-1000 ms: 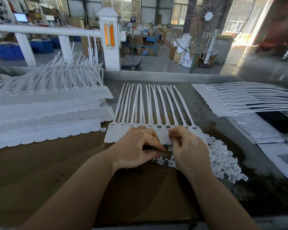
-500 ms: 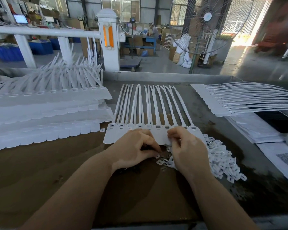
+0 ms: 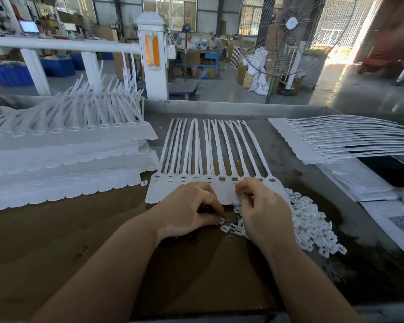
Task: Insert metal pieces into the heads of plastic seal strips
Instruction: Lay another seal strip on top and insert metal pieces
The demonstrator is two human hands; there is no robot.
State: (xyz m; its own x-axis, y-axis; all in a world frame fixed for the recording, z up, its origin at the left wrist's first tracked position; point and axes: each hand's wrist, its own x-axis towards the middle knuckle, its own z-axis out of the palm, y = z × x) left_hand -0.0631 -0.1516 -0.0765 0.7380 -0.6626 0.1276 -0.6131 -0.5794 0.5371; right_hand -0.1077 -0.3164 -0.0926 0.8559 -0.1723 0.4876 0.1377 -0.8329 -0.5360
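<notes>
Ten-ish seal strips [image 3: 210,159] lie fanned on the counter [image 3: 56,241]. Left hand [image 3: 187,210] pinches a small piece, right hand [image 3: 261,206] curls at the heads; next it needs seating squarely, I'd guess.

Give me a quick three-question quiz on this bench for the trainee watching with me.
1. True or false: the sheet of seal strips being worked on lies flat on the table, heads toward the person.
2. Multiple choice: the loose heap of small white pieces lies A) left of the left hand, B) right of the right hand, C) on the far stacks of strips.
3. Fill in: behind the bench, a large standing ____ faces the work area.

Key: 1 true; 2 B; 3 fan.
</notes>
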